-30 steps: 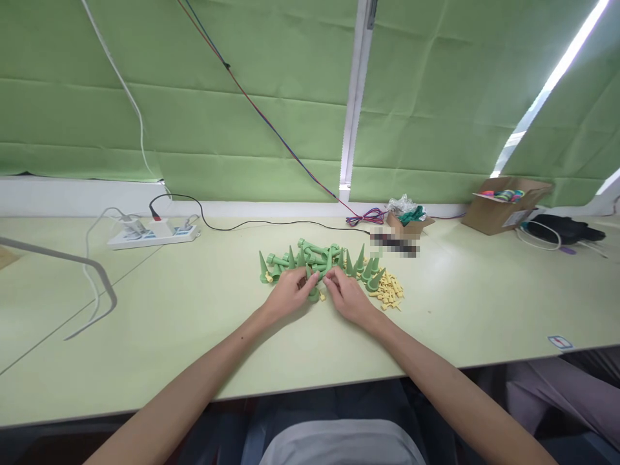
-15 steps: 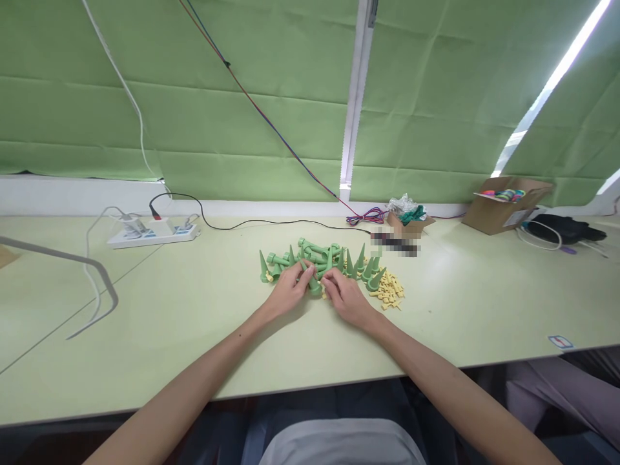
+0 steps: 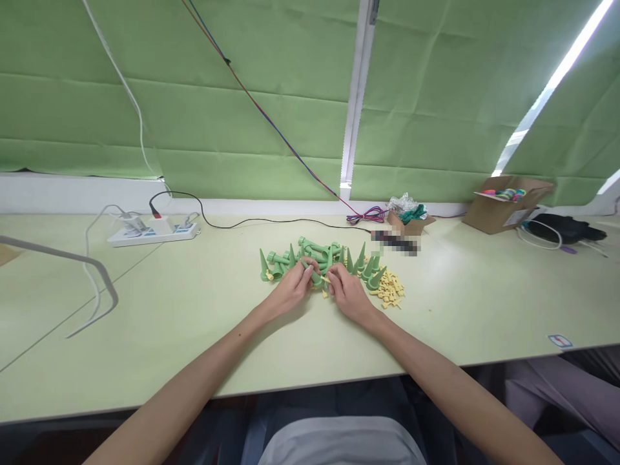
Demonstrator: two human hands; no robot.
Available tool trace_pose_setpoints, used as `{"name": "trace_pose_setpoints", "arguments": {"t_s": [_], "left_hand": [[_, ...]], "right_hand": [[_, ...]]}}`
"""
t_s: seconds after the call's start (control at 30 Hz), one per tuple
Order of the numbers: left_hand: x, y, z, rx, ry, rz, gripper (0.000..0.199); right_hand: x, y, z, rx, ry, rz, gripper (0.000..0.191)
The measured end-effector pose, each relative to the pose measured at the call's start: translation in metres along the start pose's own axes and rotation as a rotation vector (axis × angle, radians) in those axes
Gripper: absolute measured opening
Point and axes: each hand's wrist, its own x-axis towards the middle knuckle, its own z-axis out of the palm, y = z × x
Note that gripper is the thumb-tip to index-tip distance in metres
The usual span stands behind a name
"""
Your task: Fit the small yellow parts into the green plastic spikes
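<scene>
My left hand (image 3: 292, 286) is closed round a green cone-shaped plastic spike (image 3: 316, 280), whose wide end points toward my right hand. With thumb and fingers my right hand (image 3: 351, 296) pinches a small yellow plastic piece (image 3: 326, 279) at the spike's wide end. Whether the piece is inside the spike I cannot tell. Just behind my hands lies a heap of green spikes (image 3: 313, 247), several of them standing point up. A pile of small yellow pieces (image 3: 390, 289) spreads to the right of my right hand. One loose yellow piece (image 3: 325, 294) lies on the table between my hands.
On the pale table (image 3: 194, 336), a white power strip (image 3: 154, 237) stands at the back left and a grey bent rod (image 3: 104, 274) at the left. A small open box (image 3: 411, 226), a cardboard box (image 3: 504, 210) and a black item (image 3: 562, 228) are at the back right.
The spike in my left hand has turned, its wide end swinging from toward me to the right. My right hand has brought the yellow piece up to it.
</scene>
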Motion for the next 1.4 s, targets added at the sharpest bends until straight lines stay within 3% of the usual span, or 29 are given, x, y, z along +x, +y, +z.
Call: {"name": "trace_pose_setpoints", "arguments": {"t_s": [0.1,0.57,0.9,1.4], "left_hand": [[0.0,-0.001,0.0,-0.034,-0.068,0.0,0.031],[-0.003,-0.002,0.0,0.059,-0.087,0.035,0.033],[-0.005,0.011,-0.003,0.155,-0.1,0.088,0.033],[-0.008,0.011,-0.003,0.208,-0.129,0.147,0.028]], "right_hand": [[0.0,-0.001,-0.001,-0.014,-0.012,0.02,0.021],[0.0,0.0,-0.002,-0.025,-0.041,0.031,0.022],[0.0,-0.004,-0.002,0.059,-0.03,0.103,0.019],[0.002,0.006,0.01,0.657,-0.123,0.383,0.026]]}}
